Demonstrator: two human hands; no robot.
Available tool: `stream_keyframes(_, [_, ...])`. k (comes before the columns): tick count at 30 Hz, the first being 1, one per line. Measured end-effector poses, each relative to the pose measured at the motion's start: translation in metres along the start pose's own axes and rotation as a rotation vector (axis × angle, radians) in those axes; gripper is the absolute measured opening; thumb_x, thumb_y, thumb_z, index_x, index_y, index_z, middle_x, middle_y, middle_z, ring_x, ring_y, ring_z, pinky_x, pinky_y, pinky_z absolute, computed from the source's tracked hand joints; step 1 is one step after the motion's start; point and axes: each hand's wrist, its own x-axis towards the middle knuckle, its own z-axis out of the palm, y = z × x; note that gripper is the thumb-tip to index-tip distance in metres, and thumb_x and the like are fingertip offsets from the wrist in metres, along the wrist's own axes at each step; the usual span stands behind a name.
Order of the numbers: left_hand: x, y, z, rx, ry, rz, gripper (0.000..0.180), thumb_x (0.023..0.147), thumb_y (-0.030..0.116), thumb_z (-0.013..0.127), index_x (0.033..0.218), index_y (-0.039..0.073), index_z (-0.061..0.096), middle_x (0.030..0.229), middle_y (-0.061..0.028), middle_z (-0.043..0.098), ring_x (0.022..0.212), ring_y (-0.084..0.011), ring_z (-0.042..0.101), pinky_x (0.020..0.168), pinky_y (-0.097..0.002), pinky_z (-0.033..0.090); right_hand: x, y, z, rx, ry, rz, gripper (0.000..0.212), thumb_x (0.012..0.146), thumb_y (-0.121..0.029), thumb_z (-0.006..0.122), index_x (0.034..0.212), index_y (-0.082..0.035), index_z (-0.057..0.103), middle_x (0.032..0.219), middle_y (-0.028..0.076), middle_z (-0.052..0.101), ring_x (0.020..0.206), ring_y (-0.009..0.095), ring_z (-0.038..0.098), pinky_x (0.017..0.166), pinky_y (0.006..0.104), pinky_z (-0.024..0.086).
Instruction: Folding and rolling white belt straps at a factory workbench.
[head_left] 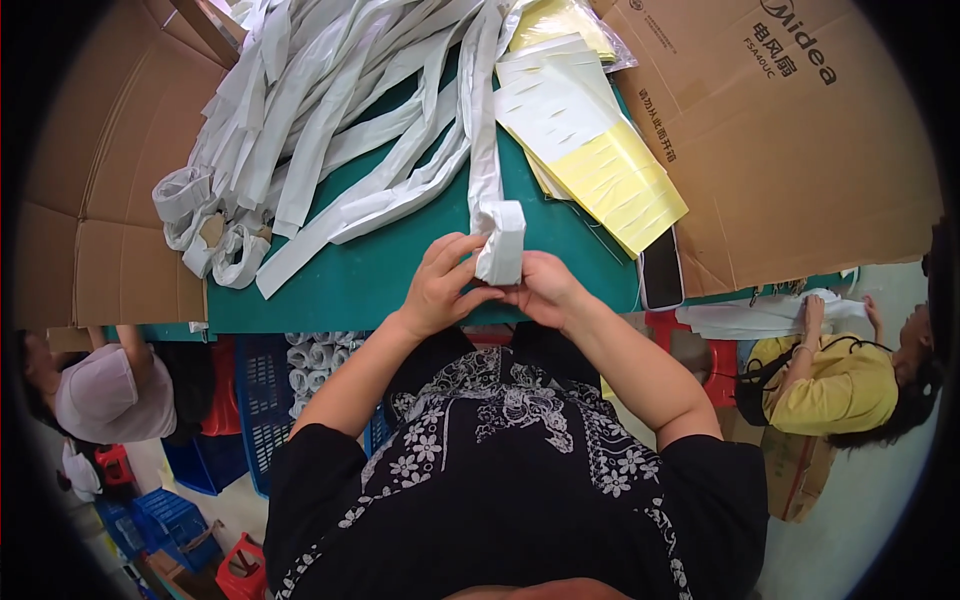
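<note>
At the near edge of the green table, a long flat white strip (484, 150) runs toward me and ends in a wound, flat-sided coil (510, 240). My left hand (438, 285) grips the coil's left side, fingers curled against it and thumb beneath. From the right, my right hand (545, 290) holds its lower edge; some of its fingertips are hidden behind the coil. Many loose white strips (330, 130) lie heaped on the far left of the table. Beside that heap sit several rolled white coils (240, 255), some with a brownish piece inside.
Slit yellow-and-white sheets (600, 170) and a phone (660, 270) lie right of my hands. Cardboard (790, 130) stands to the right, more cardboard (110, 170) to the left. Below the table, a blue crate (255, 400) is near white rolls (315, 365). People sit at both sides.
</note>
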Motion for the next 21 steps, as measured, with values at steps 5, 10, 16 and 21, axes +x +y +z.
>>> stream_keyframes(5, [0.017, 0.0, -0.006, 0.035, -0.089, 0.233, 0.031, 0.066, 0.015, 0.074, 0.093, 0.005, 0.064, 0.099, -0.0069, 0.061, 0.095, -0.0252, 0.057, 0.079, -0.0347, 0.047, -0.008, 0.009, -0.006, 0.103, -0.263, -0.113, 0.033, 0.09, -0.011, 0.045, 0.123, -0.005, 0.044, 0.113, 0.009, 0.055, 0.103, 0.018, 0.055, 0.086, 0.0354, 0.047])
stream_keyframes(10, [0.014, 0.018, -0.003, -0.298, -0.162, 0.075, 0.016, 0.071, 0.015, 0.072, 0.083, 0.005, 0.067, 0.08, -0.0061, 0.064, 0.077, -0.0242, 0.062, 0.069, -0.0325, 0.049, -0.014, -0.015, -0.003, 0.256, -0.395, -0.188, 0.056, 0.079, -0.001, 0.049, 0.132, -0.003, 0.034, 0.115, 0.008, 0.052, 0.104, 0.02, 0.054, 0.096, 0.0337, 0.041])
stream_keyframes(16, [0.021, 0.03, -0.012, -0.926, -0.297, -0.87, 0.02, 0.084, 0.018, 0.063, 0.089, -0.001, 0.067, 0.078, -0.0065, 0.066, 0.067, -0.0151, 0.062, 0.064, -0.0253, 0.047, -0.002, -0.023, -0.023, -0.314, -0.246, -0.198, 0.052, 0.079, -0.002, 0.058, 0.128, -0.002, 0.042, 0.119, 0.01, 0.054, 0.107, 0.018, 0.055, 0.093, 0.0324, 0.044])
stream_keyframes(21, [0.04, 0.013, -0.007, -1.233, -0.203, -1.255, 0.037, 0.088, 0.03, 0.059, 0.091, -0.007, 0.062, 0.085, -0.0089, 0.065, 0.069, -0.0144, 0.062, 0.064, -0.0255, 0.049, 0.003, -0.01, -0.021, -0.699, -0.103, -0.288, 0.027, 0.086, -0.01, 0.056, 0.11, 0.001, 0.057, 0.097, 0.006, 0.064, 0.081, 0.013, 0.061, 0.076, 0.0259, 0.049])
